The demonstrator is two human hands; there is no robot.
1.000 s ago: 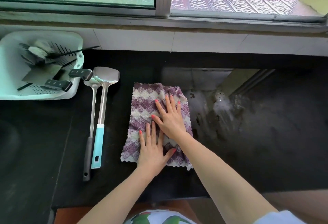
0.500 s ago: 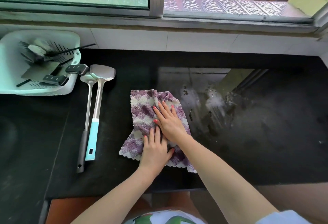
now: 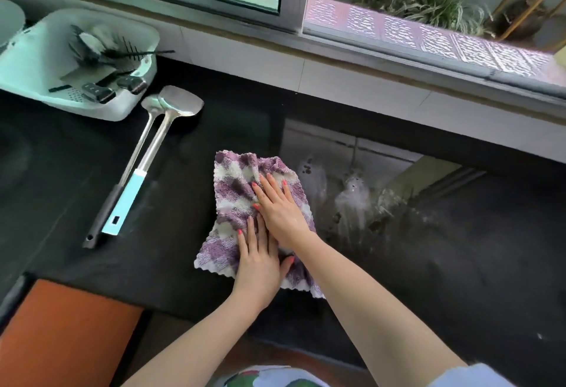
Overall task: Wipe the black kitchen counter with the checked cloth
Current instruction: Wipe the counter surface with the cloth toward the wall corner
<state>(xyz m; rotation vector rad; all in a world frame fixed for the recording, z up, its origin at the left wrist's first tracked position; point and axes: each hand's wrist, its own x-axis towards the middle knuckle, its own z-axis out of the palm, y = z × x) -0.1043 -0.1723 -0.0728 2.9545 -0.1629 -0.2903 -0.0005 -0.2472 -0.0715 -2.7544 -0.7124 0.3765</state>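
Observation:
A purple and white checked cloth (image 3: 232, 190) lies bunched on the black counter (image 3: 190, 251), near its middle. My right hand (image 3: 278, 209) presses flat on the cloth's upper right part, fingers straight. My left hand (image 3: 258, 261) presses flat on the cloth's lower part, just below the right hand, thumb spread to the right. Just right of the cloth the counter shows wet, dirty smears (image 3: 352, 202).
A steel spatula with a light blue handle (image 3: 153, 153) and a ladle with a dark handle (image 3: 122, 178) lie left of the cloth. A white drainer basket (image 3: 122, 110) with knives and utensils stands at the back left. White tiles and a window run along the back.
The flat cloth has bunched up and wrinkled under both hands, its top edge drawn in. My view has swung, so the counter now appears tilted.

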